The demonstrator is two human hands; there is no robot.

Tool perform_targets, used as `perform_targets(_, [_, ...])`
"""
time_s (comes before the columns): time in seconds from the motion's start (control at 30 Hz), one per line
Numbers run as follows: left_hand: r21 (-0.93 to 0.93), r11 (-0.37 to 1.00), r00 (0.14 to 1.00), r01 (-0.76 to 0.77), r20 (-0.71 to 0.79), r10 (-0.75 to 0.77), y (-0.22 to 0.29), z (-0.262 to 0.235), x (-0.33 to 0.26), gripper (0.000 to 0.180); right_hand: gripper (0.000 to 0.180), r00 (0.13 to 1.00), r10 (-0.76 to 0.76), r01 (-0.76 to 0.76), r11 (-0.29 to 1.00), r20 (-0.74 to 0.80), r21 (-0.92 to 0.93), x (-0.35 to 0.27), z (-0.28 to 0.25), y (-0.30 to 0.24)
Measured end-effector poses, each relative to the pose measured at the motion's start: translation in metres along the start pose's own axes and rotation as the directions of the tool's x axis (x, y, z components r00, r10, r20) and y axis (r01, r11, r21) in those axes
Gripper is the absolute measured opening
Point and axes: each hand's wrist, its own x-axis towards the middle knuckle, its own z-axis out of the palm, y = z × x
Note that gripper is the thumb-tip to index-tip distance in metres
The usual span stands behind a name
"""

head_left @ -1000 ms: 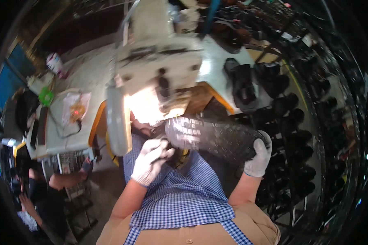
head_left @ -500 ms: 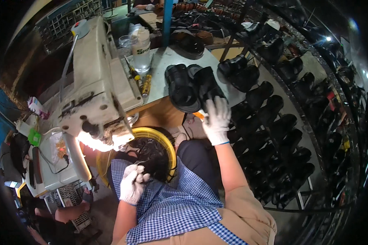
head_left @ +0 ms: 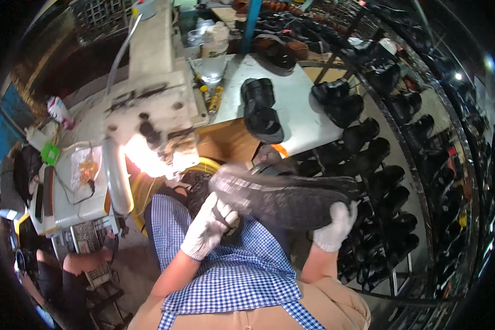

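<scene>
A black sandal [head_left: 286, 203] is held up in front of my lap, its dark patterned sole turned toward me and one end blurred by motion. My right hand [head_left: 335, 226], in a white knit glove, grips its right end. At the opposite end my gloved left hand [head_left: 210, 226] closes with bent fingers around a dark part of it, though the exact hold is partly hidden. Another black sandal [head_left: 261, 110] lies on the pale tabletop [head_left: 302, 124] beyond my hands.
At the left stands a sewing machine [head_left: 154, 104] with a bright lamp. Below it, a yellow basket [head_left: 140, 190] holds dark pieces. Bottles [head_left: 214, 52] and a yellow-handled tool [head_left: 215, 100] lie beside the machine. Racks of black footwear [head_left: 382, 170] fill the right. Another person's legs [head_left: 88, 261] show lower left.
My right hand has picked up one of the two sandals from the tabletop and drawn it back toward me, sole now showing. My left hand has risen to meet it. The view has shifted slightly.
</scene>
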Motion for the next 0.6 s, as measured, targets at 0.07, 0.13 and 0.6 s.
perform_targets(0.07, [0.021, 1.000, 0.989, 0.020, -0.145, -0.017, 0.003, -0.007, -0.004, 0.061, 0.058, 0.916, 0.196, -0.235, 0.969, 0.351, 0.072, -0.014, 0.000, 0.028])
perform_targets(0.13, [-0.070, 0.998, 0.975, 0.003, -0.223, -0.019, 0.018, -0.016, -0.010, 0.052, 0.069, 0.749, 0.354, -0.442, 0.897, 0.561, 0.025, -0.027, 0.004, 0.061])
perform_targets(0.6, [0.752, 0.644, 0.989, 0.137, -0.064, -0.135, 0.082, 0.034, 0.013, 0.089, 0.089, 0.625, 0.463, -0.679, 0.720, 0.628, 0.144, 0.014, -0.006, 0.126])
